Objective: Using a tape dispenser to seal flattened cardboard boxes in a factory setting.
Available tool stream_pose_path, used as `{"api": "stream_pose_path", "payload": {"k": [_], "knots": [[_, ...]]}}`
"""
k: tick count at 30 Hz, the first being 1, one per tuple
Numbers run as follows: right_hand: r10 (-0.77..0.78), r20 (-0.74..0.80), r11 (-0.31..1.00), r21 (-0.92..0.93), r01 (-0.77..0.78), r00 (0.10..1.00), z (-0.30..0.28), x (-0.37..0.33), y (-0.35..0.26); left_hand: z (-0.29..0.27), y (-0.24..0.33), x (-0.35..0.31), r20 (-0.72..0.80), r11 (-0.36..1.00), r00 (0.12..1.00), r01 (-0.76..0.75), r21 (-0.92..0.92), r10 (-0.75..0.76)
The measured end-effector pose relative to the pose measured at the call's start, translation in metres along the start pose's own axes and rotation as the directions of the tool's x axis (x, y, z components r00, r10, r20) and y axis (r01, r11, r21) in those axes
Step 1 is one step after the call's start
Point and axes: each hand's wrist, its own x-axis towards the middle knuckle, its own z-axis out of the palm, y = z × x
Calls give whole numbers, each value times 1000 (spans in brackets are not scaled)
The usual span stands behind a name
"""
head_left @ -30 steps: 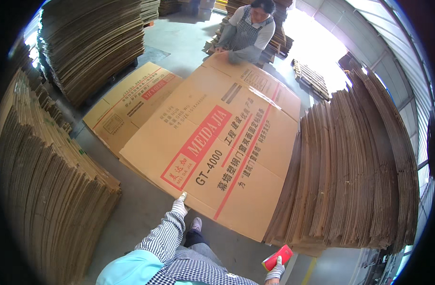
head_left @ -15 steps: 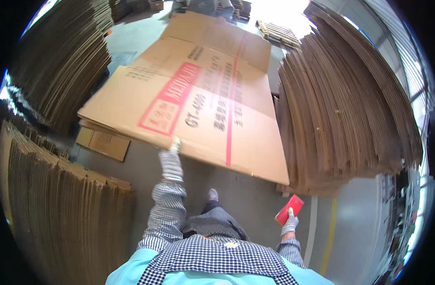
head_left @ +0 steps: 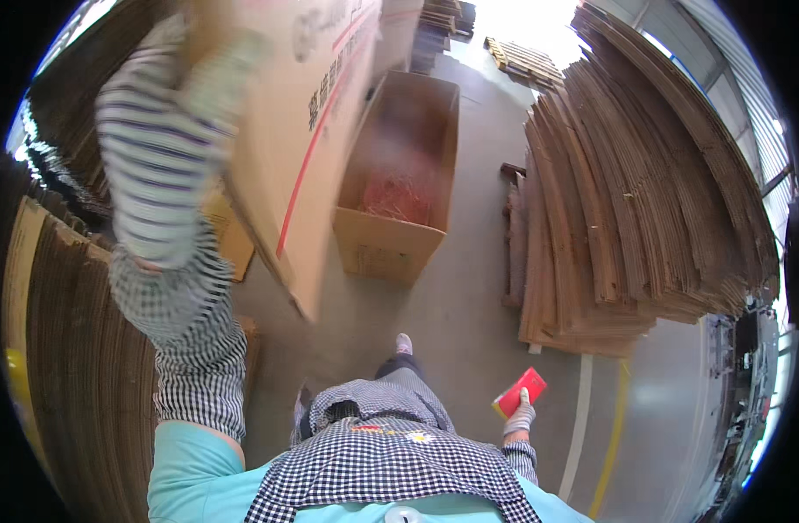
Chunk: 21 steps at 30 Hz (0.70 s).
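A large flattened cardboard box [head_left: 282, 148] with red print stands tilted up on edge at the upper left. My left hand [head_left: 168, 166], in a striped glove, is raised high and grips its edge; motion blurs the fingers. Low on the right, my gloved right hand [head_left: 520, 418] is closed round a thin red rectangular pad [head_left: 521, 390], whose exact kind I cannot make out. Beyond the raised sheet, an open cardboard box [head_left: 386, 244] stands on the floor with a blurry red item [head_left: 397, 196] inside.
Tall stacks of flattened cardboard rise on the right [head_left: 626, 200] and at the lower left [head_left: 94, 349]. Wooden pallets [head_left: 521, 59] lie at the back. White and yellow lines [head_left: 610, 436] run along the floor on the right.
My left hand has risen and moved left, swinging the flattened box from lying flat to a steep tilt. The open box behind it has come into sight. My right hand still holds the red pad.
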Motion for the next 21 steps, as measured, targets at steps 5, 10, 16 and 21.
{"api": "stream_pose_path", "payload": {"k": [5,10,16,21], "knots": [[-133,11,991,24,132,991,31,-8,-26,117,-6,-108,385,976,911,72,205,-149],[-251,-5,968,-13,251,968,31,-34,-52,209,-61,-314,654,973,727,219,68,-209],[-283,85,958,-19,286,955,48,-37,-39,238,-138,-524,839,951,474,268,153,-269],[-81,100,979,-181,98,992,54,3,-64,223,-128,-535,946,922,1,226,315,-323]]}}
